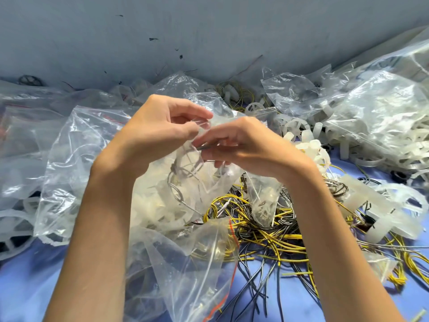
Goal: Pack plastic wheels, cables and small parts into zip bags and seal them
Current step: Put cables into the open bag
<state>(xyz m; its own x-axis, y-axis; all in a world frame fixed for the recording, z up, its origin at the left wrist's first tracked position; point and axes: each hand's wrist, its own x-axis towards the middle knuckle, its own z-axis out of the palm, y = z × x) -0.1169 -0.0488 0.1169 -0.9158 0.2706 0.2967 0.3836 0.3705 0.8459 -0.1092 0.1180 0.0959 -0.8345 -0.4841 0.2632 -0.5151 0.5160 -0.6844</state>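
Left hand: I am pinching the top edge of a clear zip bag [162,196] with my left hand [160,129], thumb and fingertips curled onto the film, so the mouth is staying raised off the pile.
Right hand: my right hand [243,145] is meeting the left at the same edge, fingers curled onto the plastic. A thin dark strip is showing under the fingertips; I cannot tell whether it is a cable end or the seal.
Bag's load: a translucent white wheel [188,159] and a grey cable coil [176,189] are hanging inside, just below my fingers, their weight pulling the bag down so the opening is lying flat between my hands.
Why hands are close: I judge I am lining up the two lips to press the seal, which needs both grips side by side.
Stock within reach: yellow and black cables [267,231] are lying tangled on the blue table cover [34,287] under my right forearm. Loose wheels [297,129] are sitting just beyond my right hand, and a small-parts bag [264,201] is resting on the cables.
Next bag: an empty zip bag with a red strip [197,263] is lying open between my forearms.
Bulk supply: a big bag of white parts [383,117] is slumping at far right.
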